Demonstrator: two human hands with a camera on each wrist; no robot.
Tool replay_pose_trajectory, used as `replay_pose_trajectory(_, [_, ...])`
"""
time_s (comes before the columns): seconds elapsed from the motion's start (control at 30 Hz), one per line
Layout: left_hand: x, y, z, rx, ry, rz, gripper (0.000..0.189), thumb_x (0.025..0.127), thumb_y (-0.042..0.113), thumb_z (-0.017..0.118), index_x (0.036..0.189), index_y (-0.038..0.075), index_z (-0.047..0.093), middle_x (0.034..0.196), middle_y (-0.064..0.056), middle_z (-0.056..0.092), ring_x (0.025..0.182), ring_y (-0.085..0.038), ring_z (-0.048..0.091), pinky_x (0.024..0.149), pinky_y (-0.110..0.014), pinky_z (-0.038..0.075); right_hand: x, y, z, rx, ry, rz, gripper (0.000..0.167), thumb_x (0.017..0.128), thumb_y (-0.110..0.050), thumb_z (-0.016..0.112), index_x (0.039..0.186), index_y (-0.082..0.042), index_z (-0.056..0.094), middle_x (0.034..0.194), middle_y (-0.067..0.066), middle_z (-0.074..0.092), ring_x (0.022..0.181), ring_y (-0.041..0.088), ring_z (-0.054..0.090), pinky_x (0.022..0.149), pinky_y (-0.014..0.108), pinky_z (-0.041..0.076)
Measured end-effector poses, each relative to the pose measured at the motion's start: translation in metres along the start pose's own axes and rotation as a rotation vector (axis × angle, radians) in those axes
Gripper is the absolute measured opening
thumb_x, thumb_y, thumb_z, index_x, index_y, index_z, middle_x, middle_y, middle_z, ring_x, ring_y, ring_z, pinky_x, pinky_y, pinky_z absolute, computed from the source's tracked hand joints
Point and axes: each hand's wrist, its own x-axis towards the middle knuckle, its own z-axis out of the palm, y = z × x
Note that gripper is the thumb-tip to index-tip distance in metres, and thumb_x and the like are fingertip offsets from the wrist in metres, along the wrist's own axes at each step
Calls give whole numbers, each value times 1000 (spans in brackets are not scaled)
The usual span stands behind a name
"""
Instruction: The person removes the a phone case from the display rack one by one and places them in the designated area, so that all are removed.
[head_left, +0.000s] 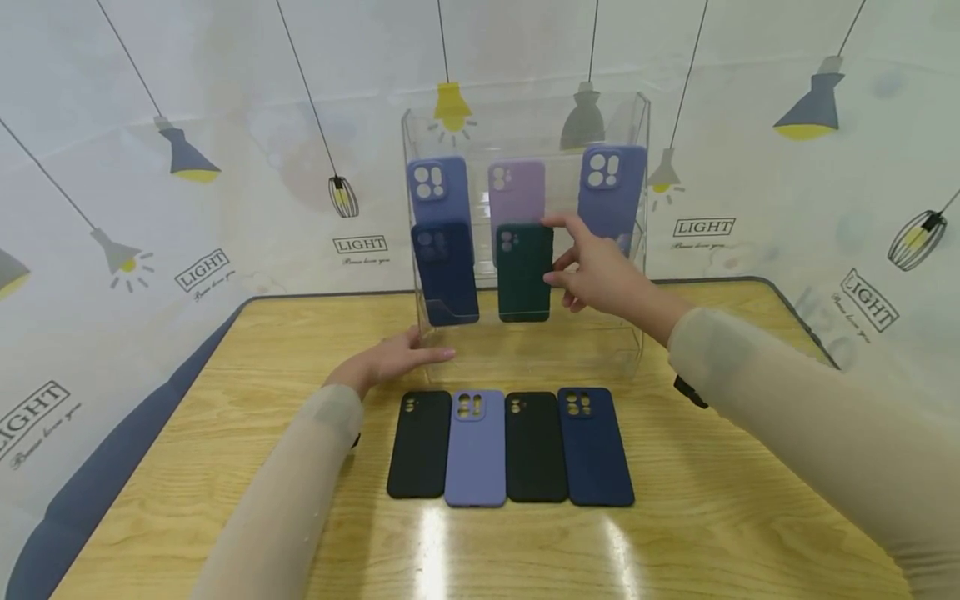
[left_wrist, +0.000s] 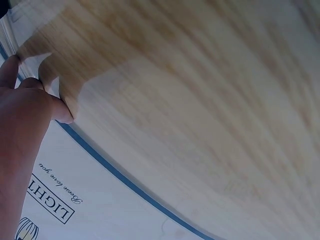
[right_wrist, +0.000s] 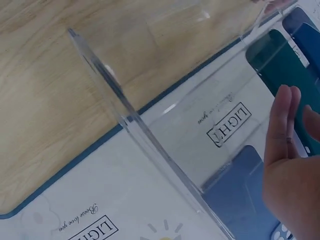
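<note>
A clear acrylic display stand [head_left: 525,360] holds phone cases on its tiers. My right hand [head_left: 600,271] touches the right edge of a dark green phone case [head_left: 525,275], index fingertip at its top corner and thumb lower down. In the right wrist view that hand [right_wrist: 292,150] has two straight fingers by the green case [right_wrist: 275,57]. My left hand [head_left: 390,358] grips the stand's lower left side, thumb in front. Beside the green case stands a dark blue case [head_left: 448,279]. Behind are a blue-violet case [head_left: 450,179], a lilac case [head_left: 517,192] and another blue-violet case [head_left: 615,196].
On the wooden table [head_left: 225,450], before the stand, lie a black case [head_left: 420,446], a periwinkle case [head_left: 476,458], a second black case [head_left: 536,450] and a navy case [head_left: 600,458] in a row. A lamp-printed cloth [head_left: 247,167] hangs behind the table.
</note>
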Motion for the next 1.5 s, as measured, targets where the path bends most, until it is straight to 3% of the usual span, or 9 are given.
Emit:
replay_pose_trajectory(0.33, [-2,0,-1,-8,0,-4,137,78,94,61,173,19,-3,182,-11,3,168,-37,6,133,-64,16,2,14,14,37,65,-45,84,105,-10,67,167,-41,19,128,20,70,64,28,74,58,39,64])
replay_pose_trajectory(0.63, [-1,1,0,-10,-1,12,133,80,93,61,173,22,-1,182,-10,3,168,-36,7,133,-64,17,3,13,20,-43,88,-58,86,106,-12,66,167,-44,15,126,22,73,60,26,73,59,36,61])
replay_pose_trajectory(0.9, [-2,3,0,-5,-3,9,130,82,91,62,174,22,1,182,-10,4,168,-37,9,133,-64,17,4,20,23,-137,130,-124,85,107,-15,66,168,-37,13,115,21,78,51,25,67,54,38,57])
replay_pose_trajectory(1.2, [-4,2,0,4,1,4,132,81,92,61,174,21,0,182,-11,5,168,-37,9,133,-64,17,7,23,25,-110,124,-112,85,107,-15,66,168,-41,12,117,21,77,54,30,69,55,37,55])
replay_pose_trajectory(1.5, [-2,1,-1,5,2,4,133,80,93,61,174,21,0,182,-11,6,168,-36,9,133,-64,17,8,25,27,-61,131,-124,85,107,-15,65,167,-49,14,121,23,76,52,26,69,55,38,59])
